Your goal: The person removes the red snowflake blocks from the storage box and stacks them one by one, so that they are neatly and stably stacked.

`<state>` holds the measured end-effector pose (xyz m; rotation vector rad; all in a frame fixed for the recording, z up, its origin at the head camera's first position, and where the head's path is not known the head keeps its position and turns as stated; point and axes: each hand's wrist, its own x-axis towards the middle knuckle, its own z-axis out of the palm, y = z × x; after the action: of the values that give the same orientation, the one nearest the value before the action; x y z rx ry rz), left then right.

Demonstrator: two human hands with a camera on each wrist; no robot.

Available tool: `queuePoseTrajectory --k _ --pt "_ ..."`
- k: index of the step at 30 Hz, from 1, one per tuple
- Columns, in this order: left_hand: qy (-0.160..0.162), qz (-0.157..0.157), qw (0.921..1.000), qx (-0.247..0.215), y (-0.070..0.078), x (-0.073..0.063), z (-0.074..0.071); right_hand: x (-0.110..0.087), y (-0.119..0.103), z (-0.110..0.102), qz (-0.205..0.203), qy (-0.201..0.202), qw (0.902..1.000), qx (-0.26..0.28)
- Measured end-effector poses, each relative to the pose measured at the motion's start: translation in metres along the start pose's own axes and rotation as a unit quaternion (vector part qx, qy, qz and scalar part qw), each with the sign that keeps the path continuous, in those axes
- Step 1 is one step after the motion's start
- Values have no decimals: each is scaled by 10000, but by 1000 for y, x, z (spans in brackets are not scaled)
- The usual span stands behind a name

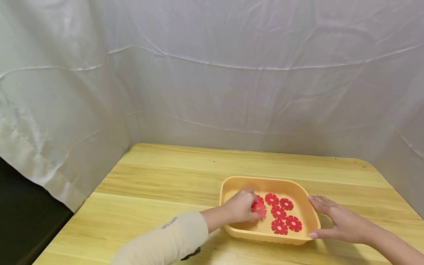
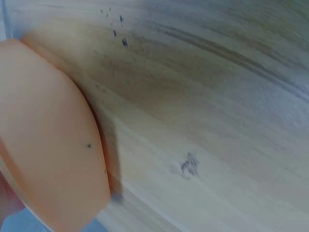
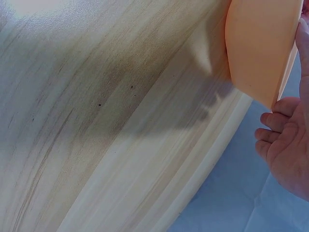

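Head view shows my left hand [image 1: 241, 207] reaching over the near side of a yellow tray [image 1: 265, 237], fingers bent and drawn narrow, pinching a red disc [image 1: 259, 210] at their tips. That disc sits just right of my knuckles, above the tray floor, and a second one peeks out behind it, partly covered. Further right, still inside the tray, lie the loose discs [image 1: 278, 212], five of them close together, some edges touching. At the right end my right hand [image 1: 338, 219] spreads wide and grips the rim, thumb at the near corner, fingers at the far one.

As for surfaces, from the left: a pale, creased curtain [image 1: 232, 73] hangs around the workspace, with a black area [image 1: 26, 209] below its lower edge. My left sleeve [image 1: 165, 239] is cream cloth with dark lettering. The table [image 1: 159, 184] has a streaky wood-grain top, marked by a dark smudge [image 2: 189, 164] in the left wrist view. The tray looks like smooth plastic, round-cornered, with flaring walls. Each disc is flat, notched around its edge like a flower, and pierced at the centre
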<state>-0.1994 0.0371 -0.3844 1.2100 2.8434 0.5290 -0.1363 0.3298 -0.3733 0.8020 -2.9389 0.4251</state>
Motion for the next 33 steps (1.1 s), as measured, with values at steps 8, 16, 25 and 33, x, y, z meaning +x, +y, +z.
queuePoseTrajectory --k 8,16,25,33 --pt "154 11 9996 -225 -7 -2 -8 0 -1 0 -1 7 10000 19" --pt "403 140 9989 -191 -17 -7 -12 0 -1 0 80 -54 10000 -12" --pt "665 505 9960 333 -24 -12 -16 0 -1 -2 128 -132 9998 -23" --pt "724 742 9918 746 -30 -17 -22 0 -1 0 14 -31 10000 91"
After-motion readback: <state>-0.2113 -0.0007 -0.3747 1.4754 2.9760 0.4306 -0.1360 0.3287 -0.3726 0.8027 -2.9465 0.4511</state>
